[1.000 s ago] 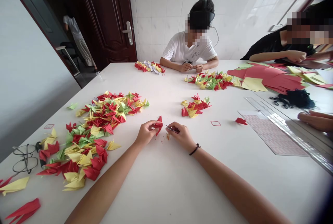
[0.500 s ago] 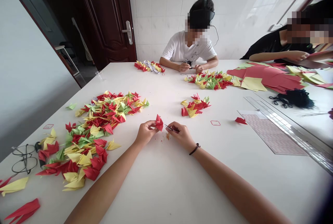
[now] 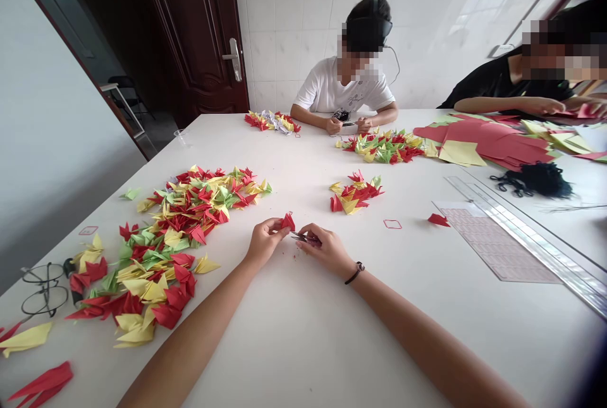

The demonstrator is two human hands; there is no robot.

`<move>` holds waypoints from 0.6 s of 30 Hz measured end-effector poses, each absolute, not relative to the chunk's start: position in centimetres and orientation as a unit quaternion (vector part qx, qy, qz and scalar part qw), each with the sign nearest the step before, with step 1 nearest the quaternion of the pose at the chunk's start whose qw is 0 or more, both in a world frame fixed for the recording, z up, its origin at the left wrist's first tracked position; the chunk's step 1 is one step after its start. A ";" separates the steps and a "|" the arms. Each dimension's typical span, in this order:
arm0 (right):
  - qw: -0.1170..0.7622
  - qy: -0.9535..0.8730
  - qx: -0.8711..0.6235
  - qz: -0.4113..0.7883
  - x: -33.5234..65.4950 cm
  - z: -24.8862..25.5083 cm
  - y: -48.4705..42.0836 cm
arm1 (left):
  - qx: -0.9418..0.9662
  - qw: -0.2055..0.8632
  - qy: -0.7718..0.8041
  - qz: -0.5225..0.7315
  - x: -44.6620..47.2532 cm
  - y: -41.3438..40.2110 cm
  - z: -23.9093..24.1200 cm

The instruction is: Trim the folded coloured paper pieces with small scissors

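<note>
Between the thumb and fingers of my left hand [image 3: 265, 243] is a red folded paper crane [image 3: 287, 222]. My right hand [image 3: 327, 247] is closed round small metal scissors [image 3: 298, 236]. Their thin blades look parted and point left, with the tips at the lower edge of the crane. Whether they touch the paper I cannot tell. Tiny orange-red scraps lie on the white table [image 3: 303, 332] just below. Left of my left hand spreads a big pile of red, yellow and green paper cranes [image 3: 190, 205]. A smaller pile of cranes [image 3: 356, 194] lies beyond my right hand.
Eyeglasses [image 3: 45, 291] lie at the left edge. To the right are a clear ruler [image 3: 531, 237], a gridded sheet [image 3: 493, 240], black cord [image 3: 540, 179] and stacked red paper [image 3: 488, 136]. Two people sit across; one person's hands [image 3: 348, 125] are behind another crane pile [image 3: 384, 145].
The crane in my left hand has turned and tilted. The scissors have moved slightly left to its edge, and their blades now look parted. At the far right, a person's hands have shifted over red paper.
</note>
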State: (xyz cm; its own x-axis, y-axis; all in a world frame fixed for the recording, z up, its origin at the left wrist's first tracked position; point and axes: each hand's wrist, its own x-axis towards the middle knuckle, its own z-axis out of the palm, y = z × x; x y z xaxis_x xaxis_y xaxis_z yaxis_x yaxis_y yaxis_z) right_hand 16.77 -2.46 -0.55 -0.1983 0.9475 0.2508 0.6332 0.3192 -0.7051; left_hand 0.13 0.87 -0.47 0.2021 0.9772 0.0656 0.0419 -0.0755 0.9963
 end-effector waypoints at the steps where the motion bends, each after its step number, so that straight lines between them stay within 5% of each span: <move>1: 0.336 -0.740 -0.536 0.230 16.8 -0.5 -2.5 | 0.584 0.513 0.442 0.448 0.1 0.8 -0.5; 18: 0.327 -0.731 -0.551 0.232 16.8 -0.3 -2.5 | 0.560 0.539 0.431 0.458 0.0 0.8 -0.2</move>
